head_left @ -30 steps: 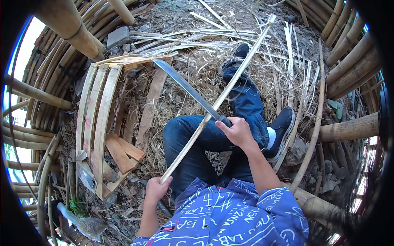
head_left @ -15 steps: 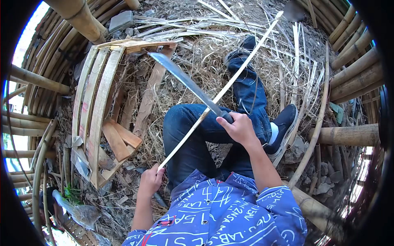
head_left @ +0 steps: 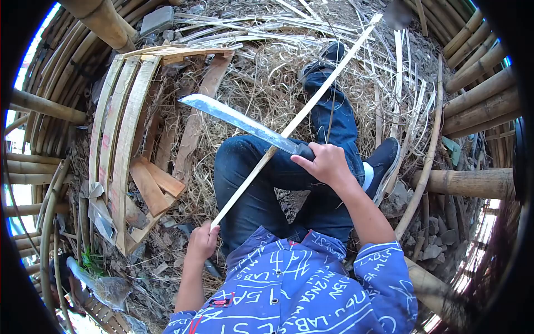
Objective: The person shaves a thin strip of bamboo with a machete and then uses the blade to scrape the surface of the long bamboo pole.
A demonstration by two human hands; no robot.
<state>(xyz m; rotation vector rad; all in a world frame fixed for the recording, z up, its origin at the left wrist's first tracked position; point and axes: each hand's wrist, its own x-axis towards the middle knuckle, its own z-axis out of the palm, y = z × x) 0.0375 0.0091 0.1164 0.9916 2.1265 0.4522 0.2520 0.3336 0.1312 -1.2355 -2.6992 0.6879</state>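
Observation:
My left hand [head_left: 202, 242] is closed around the near end of a long pale bamboo strip [head_left: 245, 187]. From there the strip slants across my thigh toward the upper right, its far end near the shavings. A dark handle sits in my right hand [head_left: 327, 162], which is closed on a machete [head_left: 239, 123]. The broad blade points to the upper left and crosses the strip just above a darker node, touching or very close to it. Thin curled shavings [head_left: 267, 94] cover the ground around my legs.
A wooden slatted crate [head_left: 130, 128] lies on its side at left, loose boards [head_left: 156, 186] in it. Split strips [head_left: 239, 30] lie beyond. Bamboo poles [head_left: 467, 183] stick in from the right; rubble [head_left: 431, 245] lies at lower right. A grey block [head_left: 157, 21] is at upper left.
The machete blade has swung lower and to the left, now lying flatter across the strip. My right hand has shifted slightly up. My left hand keeps its hold near the same place.

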